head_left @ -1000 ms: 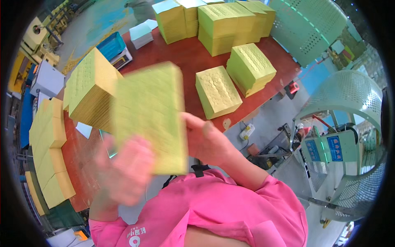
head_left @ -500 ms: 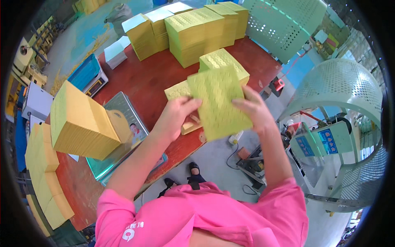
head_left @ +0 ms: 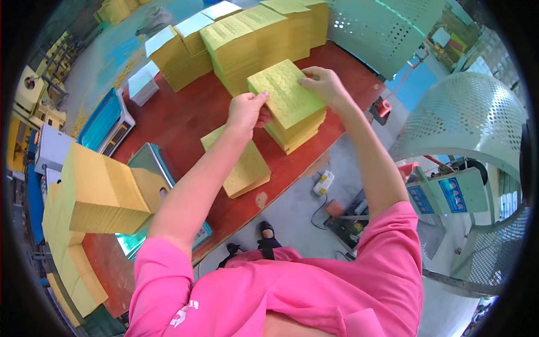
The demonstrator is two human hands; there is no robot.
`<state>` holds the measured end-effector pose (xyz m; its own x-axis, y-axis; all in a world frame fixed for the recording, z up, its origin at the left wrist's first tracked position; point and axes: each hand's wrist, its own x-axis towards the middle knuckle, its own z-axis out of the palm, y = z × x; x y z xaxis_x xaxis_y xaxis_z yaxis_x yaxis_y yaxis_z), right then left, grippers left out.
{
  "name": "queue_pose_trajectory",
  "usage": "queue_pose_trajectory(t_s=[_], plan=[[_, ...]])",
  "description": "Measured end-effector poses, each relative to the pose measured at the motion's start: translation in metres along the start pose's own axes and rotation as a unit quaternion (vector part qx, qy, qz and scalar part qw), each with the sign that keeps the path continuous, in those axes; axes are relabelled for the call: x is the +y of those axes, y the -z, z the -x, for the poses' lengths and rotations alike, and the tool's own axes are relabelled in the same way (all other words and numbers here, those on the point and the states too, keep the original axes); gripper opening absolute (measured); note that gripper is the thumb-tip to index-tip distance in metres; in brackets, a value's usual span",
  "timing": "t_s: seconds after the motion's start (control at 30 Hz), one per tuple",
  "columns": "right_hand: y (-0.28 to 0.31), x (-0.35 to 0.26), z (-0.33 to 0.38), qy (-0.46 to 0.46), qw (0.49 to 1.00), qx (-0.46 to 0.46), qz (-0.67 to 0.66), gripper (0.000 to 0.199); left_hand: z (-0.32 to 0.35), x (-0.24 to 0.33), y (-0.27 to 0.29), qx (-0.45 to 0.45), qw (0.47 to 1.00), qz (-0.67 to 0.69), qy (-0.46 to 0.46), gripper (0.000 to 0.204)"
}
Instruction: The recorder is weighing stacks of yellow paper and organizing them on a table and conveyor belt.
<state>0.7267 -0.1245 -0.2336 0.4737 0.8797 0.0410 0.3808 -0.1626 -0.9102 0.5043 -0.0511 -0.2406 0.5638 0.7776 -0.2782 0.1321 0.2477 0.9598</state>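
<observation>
A piece of yellow paper with pressed coin-like patterns [head_left: 287, 92] lies over a low stack of yellow paper [head_left: 303, 132]. Whether it is one sheet or a thin bundle I cannot tell. My left hand [head_left: 248, 112] pinches its left edge between thumb and fingers. At its far right edge, my right hand [head_left: 323, 84] grips it the same way. Closer to me, a smaller yellow paper pile [head_left: 247, 168] rests on the red table, partly behind my left forearm.
Tall yellow paper stacks [head_left: 241, 50] line the table's [head_left: 174, 126] far side. At left, a large yellow stack [head_left: 104, 191] sits by a glass-like tray, with a blue-topped scale [head_left: 106, 126] beyond. A perforated metal drum machine [head_left: 460, 118] stands right; a power strip [head_left: 323, 182] lies below.
Both hands have carried the yellow paper away from me and slightly right, from above the table's near edge onto the low stack. My view has shifted a little.
</observation>
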Motion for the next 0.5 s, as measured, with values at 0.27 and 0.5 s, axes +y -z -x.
queue_pose_trajectory(t_s=[0.27,0.5], plan=[[-0.007,-0.007,0.013,0.016,0.990,0.050,0.132,0.040,-0.004,-0.005,0.000,0.017,1.000,-0.002,0.002,0.029],[-0.031,0.006,0.021,0.039,0.976,0.080,0.197,0.038,0.013,-0.021,0.000,0.162,0.961,-0.187,-0.128,0.028]])
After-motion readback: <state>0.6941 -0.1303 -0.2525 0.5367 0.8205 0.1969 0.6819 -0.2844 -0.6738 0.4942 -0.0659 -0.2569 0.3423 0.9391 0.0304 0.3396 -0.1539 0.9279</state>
